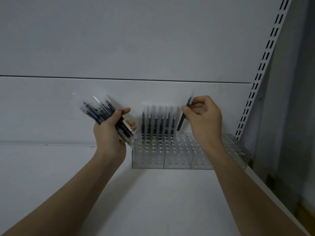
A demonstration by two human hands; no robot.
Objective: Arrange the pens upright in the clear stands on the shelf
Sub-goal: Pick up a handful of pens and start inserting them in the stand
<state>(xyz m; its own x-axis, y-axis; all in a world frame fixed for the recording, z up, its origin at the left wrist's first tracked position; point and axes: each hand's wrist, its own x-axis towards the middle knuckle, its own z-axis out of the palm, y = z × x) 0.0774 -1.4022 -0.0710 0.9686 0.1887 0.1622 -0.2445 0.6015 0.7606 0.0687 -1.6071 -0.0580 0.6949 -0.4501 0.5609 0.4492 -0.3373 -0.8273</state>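
While L hand (110,128) grips pen bundle (105,114) at 9 o'clock of clear stands (177,160), R hand (202,116) pinches single pen (183,119), tilted. We straighten it, aim for free hole at 3 o'clock of standing pen row (157,125), lower w/o knocking neighbours.

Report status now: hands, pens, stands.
Left hand grips bundle of dark pens. Right hand pinches one dark pen, above clear plastic stands. Six pens upright. Nothing obstructing.
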